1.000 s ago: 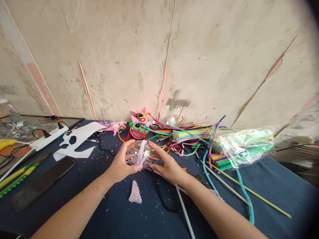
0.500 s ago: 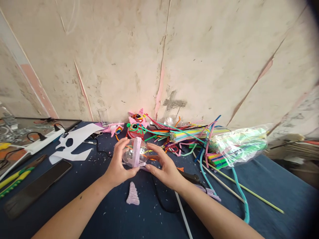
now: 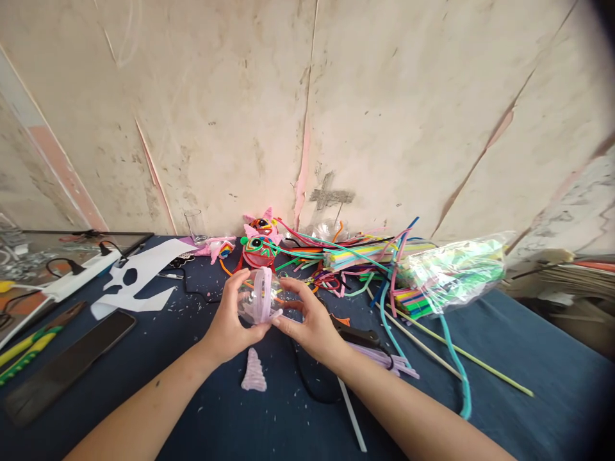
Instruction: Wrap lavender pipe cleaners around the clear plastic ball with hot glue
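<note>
A clear ball [image 3: 259, 298] wrapped with a lilac band [image 3: 262, 296] is being held just above the blue table [image 3: 528, 384], near its middle. It is being gripped from the left by the left hand [image 3: 229, 323] and from the right by the right hand [image 3: 310, 320], fingers closed around it. A lilac cone [image 3: 254, 371] is lying just near of the hands. Pipe cleaners [image 3: 365, 262] are heaped far right; a phone [image 3: 67, 365] is lying at the left.

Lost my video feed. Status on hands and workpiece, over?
Left hand and right hand both grip the clear plastic ball, lilac pipe cleaner wrapped around it. Lilac cone on the cloth just below. Nothing between the hands.
</note>
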A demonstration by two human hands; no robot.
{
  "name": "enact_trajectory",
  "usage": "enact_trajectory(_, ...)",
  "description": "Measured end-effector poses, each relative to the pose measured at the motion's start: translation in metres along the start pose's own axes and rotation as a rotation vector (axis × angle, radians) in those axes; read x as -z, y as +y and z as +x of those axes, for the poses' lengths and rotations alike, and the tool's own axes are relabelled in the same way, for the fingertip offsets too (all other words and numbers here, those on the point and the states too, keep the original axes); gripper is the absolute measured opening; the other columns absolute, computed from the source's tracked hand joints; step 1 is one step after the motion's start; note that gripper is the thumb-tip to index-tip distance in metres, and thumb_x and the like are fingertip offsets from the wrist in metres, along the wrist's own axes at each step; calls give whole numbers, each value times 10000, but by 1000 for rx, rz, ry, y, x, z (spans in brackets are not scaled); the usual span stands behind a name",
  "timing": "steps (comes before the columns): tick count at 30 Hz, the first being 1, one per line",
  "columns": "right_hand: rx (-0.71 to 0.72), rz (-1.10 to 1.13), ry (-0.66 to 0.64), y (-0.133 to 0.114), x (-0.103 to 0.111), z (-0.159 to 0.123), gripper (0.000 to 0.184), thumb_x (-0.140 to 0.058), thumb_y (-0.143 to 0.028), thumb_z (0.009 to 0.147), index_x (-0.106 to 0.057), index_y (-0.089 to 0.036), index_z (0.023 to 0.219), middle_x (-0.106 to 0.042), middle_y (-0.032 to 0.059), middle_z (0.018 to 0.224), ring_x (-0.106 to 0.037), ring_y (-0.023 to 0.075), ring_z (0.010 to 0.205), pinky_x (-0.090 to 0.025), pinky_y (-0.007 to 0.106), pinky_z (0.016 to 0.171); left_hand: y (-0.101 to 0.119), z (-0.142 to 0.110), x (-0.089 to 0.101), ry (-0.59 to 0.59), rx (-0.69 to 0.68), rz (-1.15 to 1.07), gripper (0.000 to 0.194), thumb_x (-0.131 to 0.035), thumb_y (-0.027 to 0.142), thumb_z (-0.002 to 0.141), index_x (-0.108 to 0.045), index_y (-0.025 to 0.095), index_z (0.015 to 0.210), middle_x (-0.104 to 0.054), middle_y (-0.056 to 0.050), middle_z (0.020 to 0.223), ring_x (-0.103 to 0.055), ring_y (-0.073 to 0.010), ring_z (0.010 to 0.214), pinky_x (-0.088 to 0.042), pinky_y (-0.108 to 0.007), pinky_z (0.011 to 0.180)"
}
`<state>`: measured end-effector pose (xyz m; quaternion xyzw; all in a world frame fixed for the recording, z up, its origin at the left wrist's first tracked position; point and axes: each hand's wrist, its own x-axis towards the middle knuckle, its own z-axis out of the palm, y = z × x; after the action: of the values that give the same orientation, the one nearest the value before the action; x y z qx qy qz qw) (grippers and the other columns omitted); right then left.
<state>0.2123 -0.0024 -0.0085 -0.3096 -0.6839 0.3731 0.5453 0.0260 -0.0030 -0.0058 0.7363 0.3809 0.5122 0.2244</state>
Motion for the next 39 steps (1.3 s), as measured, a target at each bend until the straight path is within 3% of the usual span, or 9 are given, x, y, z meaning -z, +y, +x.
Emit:
enact_trajectory(19, -193, -4, 95, -10, -6, 0, 404, -733, -329, 677, -535, -231, 1016, -575, 61, 1083, -590, 217, 1001, -534, 372, 838, 2, -1, 0, -28, 35, 37, 797, -753, 189, 628, -362, 275, 1316, -380, -119, 1399, -400, -324, 1323, -432, -484, 1018)
enact_trajectory(22, -264, 18, 110, -9, -5, 3, 380, -741, -341, 650, -531, -228, 947, -583, 50, 1023, -580, 216, 983, -532, 344, 763, 0, 1, 3, -69, 145, -61, 759, -748, 254, 655, -380, 261, 1319, -411, -124, 1414, -390, -327, 1345, -425, -479, 1023)
enact_trajectory(25, -328, 19, 148, -6, -3, 6, 344, -745, -354, 635, -535, -211, 868, -592, 24, 903, -574, 192, 885, -503, 344, 772, -5, 4, 5, -107, 295, -222, 568, -634, 362, 791, -426, 233, 1304, -472, -123, 1410, -394, -305, 1362, -390, -471, 1059)
enact_trajectory(31, -496, 151, 190, 0, -2, 9, 372, -764, -384, 604, -531, -197, 827, -561, -16, 792, -533, 138, 701, -469, 292, 634, -13, 7, 6, -126, 422, -369, 432, -542, 434, 859, -498, 230, 1238, -494, -101, 1416, -427, -278, 1345, -391, -455, 1059)
enact_trajectory(35, -504, 164, 199, -2, -3, 9, 373, -766, -358, 588, -525, -198, 824, -551, -17, 799, -531, 137, 699, -465, 294, 641, -9, 8, 5, -135, 445, -327, 497, -643, 395, 785, -484, 235, 1228, -501, -116, 1394, -449, -290, 1323, -390, -475, 1060)
enact_trajectory(39, -380, 3, 187, -7, -5, 6, 337, -760, -289, 583, -536, -208, 820, -576, -2, 837, -550, 170, 803, -472, 339, 772, -4, 6, 1, -142, 402, -230, 735, -762, 322, 649, -411, 245, 1289, -430, -140, 1427, -363, -323, 1375, -447, -472, 1004)
